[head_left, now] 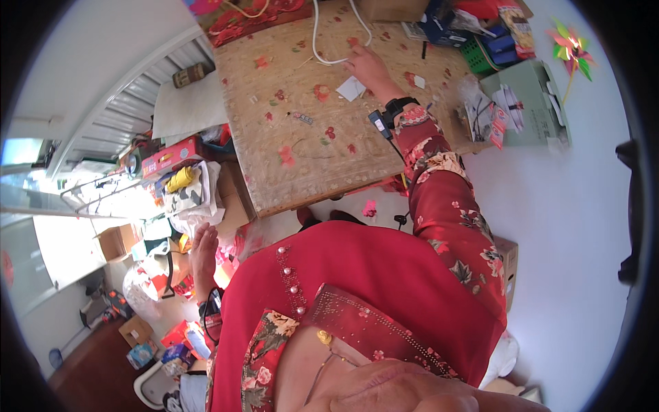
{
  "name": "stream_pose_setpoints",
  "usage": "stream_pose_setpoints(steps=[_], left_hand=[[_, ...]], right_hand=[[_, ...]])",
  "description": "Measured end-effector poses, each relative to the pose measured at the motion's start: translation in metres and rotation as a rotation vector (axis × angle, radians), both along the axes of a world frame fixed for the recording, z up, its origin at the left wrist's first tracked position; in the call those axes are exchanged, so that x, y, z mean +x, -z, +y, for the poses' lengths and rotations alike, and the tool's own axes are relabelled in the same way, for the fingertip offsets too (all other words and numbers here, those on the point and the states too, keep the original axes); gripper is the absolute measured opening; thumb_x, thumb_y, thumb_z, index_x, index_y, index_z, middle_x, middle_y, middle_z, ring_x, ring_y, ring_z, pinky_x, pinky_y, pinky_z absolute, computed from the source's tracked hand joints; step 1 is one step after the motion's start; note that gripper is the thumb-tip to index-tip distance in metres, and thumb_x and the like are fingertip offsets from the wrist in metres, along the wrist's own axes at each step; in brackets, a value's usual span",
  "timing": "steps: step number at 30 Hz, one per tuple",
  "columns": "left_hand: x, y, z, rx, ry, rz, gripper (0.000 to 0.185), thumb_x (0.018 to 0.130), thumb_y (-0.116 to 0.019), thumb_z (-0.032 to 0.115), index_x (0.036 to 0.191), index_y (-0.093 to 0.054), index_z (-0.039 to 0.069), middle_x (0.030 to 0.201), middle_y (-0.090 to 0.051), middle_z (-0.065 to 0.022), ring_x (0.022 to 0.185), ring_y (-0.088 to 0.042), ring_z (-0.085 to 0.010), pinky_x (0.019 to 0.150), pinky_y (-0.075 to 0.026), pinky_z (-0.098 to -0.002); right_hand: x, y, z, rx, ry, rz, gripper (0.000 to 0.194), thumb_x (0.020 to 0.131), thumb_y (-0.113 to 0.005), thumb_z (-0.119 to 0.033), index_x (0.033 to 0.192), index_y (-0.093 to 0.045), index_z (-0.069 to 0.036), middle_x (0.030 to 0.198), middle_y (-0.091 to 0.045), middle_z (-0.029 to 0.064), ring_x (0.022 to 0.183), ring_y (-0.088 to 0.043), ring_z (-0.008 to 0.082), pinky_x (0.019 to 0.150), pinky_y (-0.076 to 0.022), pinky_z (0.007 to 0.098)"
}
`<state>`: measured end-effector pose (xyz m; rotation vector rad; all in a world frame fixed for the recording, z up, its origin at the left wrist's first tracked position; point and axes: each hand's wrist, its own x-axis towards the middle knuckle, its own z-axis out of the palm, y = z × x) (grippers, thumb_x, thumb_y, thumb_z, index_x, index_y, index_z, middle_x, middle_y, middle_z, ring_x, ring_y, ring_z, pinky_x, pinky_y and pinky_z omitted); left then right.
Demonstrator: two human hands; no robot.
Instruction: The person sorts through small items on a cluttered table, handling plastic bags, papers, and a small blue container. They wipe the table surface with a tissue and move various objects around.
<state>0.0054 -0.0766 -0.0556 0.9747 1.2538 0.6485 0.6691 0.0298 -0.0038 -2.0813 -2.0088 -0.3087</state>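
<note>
My right hand (369, 69) reaches over the table (288, 175), with its fingers curled at the bend of a white cable (315, 36). The cable makes a loop towards the table's far side. Just below those fingers lies a small white piece of paper (351, 88). A black strap with a small device (381, 123) is on my right wrist. My left hand (204, 252) hangs at my left side, beside the table's near left corner, empty with its fingers extended. A second strap and a black cord are on the left wrist.
A transparent cover with a floral print lies on the table. At the right stand a grey-green box (533, 113) and a green basket (479, 54). A cardboard box (394, 9) is at the far edge. Left are stacked papers, a yellow twine bundle (180, 179) and a red box (172, 156).
</note>
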Motion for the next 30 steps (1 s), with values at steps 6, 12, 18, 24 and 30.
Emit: stream_pose_setpoints(steps=[6, 12, 18, 24, 30], left_hand=[[0.013, 0.003, 0.029, -0.150, 0.010, -0.077, 0.030, 0.098, -0.058, 0.017, 0.128, -0.057, 0.009, 0.115, -0.064, -0.0018, 0.105, -0.058, -0.0115, 0.090, -0.045, -0.0243], [0.037, -0.011, 0.031, -0.233, -0.068, -0.098, 0.028, 0.098, -0.058, 0.013, 0.125, -0.058, 0.008, 0.108, -0.064, -0.0004, 0.099, -0.059, -0.0091, 0.085, -0.045, -0.0225], [0.055, -0.019, 0.012, -0.222, -0.099, -0.173, 0.027, 0.097, -0.060, 0.012, 0.124, -0.058, 0.005, 0.106, -0.065, -0.0023, 0.089, -0.059, -0.0079, 0.075, -0.046, -0.0199], [0.073, -0.017, -0.008, -0.208, -0.200, -0.172, 0.030, 0.097, -0.060, 0.013, 0.125, -0.058, 0.004, 0.106, -0.065, -0.0018, 0.091, -0.060, -0.0084, 0.076, -0.046, -0.0199], [0.075, -0.026, -0.052, -0.203, -0.311, -0.111, 0.032, 0.097, -0.060, 0.014, 0.127, -0.057, 0.003, 0.108, -0.064, -0.0026, 0.092, -0.060, -0.0097, 0.077, -0.048, -0.0215]], right_hand=[[0.069, -0.025, -0.036, -0.083, 0.165, -0.182, 0.022, 0.087, -0.064, -0.026, 0.096, -0.072, -0.007, 0.112, -0.060, 0.0070, 0.109, -0.059, 0.0276, 0.090, -0.0516, 0.0391], [0.079, -0.035, -0.029, -0.079, 0.198, -0.284, 0.019, 0.088, -0.064, -0.027, 0.093, -0.071, -0.009, 0.109, -0.061, 0.0067, 0.104, -0.061, 0.0293, 0.083, -0.0533, 0.0425], [0.055, -0.044, 0.043, 0.242, 0.295, 0.173, 0.024, 0.090, -0.065, -0.033, 0.086, -0.071, -0.010, 0.091, -0.063, 0.0095, 0.082, -0.065, 0.0337, 0.075, -0.0537, 0.0454], [0.065, -0.045, 0.138, 0.027, 0.397, 0.172, 0.026, 0.089, -0.063, -0.032, 0.094, -0.073, -0.008, 0.101, -0.066, 0.0150, 0.089, -0.067, 0.0368, 0.076, -0.0541, 0.0487], [0.043, 0.004, 0.179, 0.133, 0.449, 0.393, 0.023, 0.091, -0.061, -0.025, 0.096, -0.070, -0.005, 0.100, -0.065, 0.0190, 0.091, -0.065, 0.0387, 0.079, -0.0512, 0.0502]])
